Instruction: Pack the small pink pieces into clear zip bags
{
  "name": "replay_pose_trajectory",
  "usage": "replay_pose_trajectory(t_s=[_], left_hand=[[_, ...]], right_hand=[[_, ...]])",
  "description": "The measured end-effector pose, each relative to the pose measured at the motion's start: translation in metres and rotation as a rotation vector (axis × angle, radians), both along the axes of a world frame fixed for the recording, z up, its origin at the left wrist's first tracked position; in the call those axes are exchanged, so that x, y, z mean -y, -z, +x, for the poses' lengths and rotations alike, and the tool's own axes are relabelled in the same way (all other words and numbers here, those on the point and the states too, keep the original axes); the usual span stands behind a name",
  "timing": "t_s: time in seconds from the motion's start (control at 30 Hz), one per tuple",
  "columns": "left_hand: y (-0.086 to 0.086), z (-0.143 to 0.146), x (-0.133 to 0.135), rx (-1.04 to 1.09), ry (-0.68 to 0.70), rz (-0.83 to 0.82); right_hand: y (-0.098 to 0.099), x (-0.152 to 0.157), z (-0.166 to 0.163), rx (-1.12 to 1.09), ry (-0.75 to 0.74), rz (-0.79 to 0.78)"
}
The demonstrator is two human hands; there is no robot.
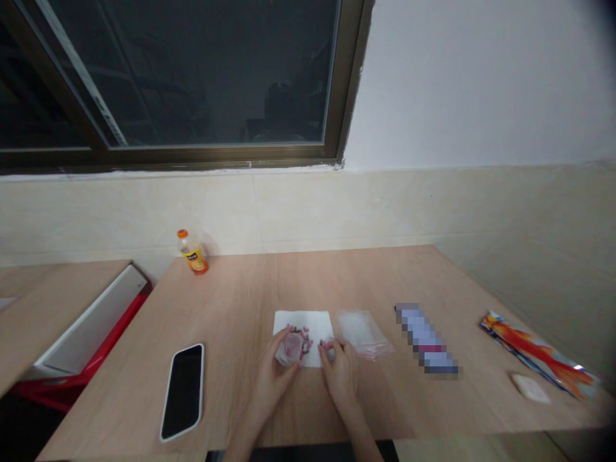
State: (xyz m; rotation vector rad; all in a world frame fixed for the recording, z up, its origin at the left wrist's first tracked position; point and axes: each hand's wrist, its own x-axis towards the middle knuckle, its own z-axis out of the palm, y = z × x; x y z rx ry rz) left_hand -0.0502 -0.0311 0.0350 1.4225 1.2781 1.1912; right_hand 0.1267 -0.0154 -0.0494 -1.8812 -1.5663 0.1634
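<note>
My left hand is curled around a small translucent container with a pinkish tint, held over the near left part of a white paper sheet. Small pink and dark pieces lie on the paper, close against the container's right side. At the sheet's right edge, my right hand has its fingertips pinched on a small pinkish-grey item, too small to name. Just beyond that hand lie clear plastic bags with a pink edge.
A phone lies to the left on the wooden table. An orange drink bottle stands at the back left. To the right are a blurred-out flat object, a goldfish-patterned pouch and a small white item.
</note>
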Motion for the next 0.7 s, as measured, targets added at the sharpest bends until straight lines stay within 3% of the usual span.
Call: replay_pose_trajectory(t_s=[0.23,0.47,0.6,0.7], left_hand=[[-0.002,-0.001,0.0,0.001,-0.008,-0.008],[0.0,0.001,0.003,0.033,0.015,-0.037],[0.001,0.002,0.002,0.039,0.041,-0.035],[0.001,0.001,0.002,0.048,0.028,-0.027]], right_hand=[[-0.012,0.001,0.002,-0.173,-0.026,0.077],[-0.067,-0.001,-0.01,-0.495,-0.125,0.319],[-0.09,0.003,-0.019,-0.431,-0.308,0.252],[-0.087,0.002,-0.019,-0.361,-0.391,0.166]])
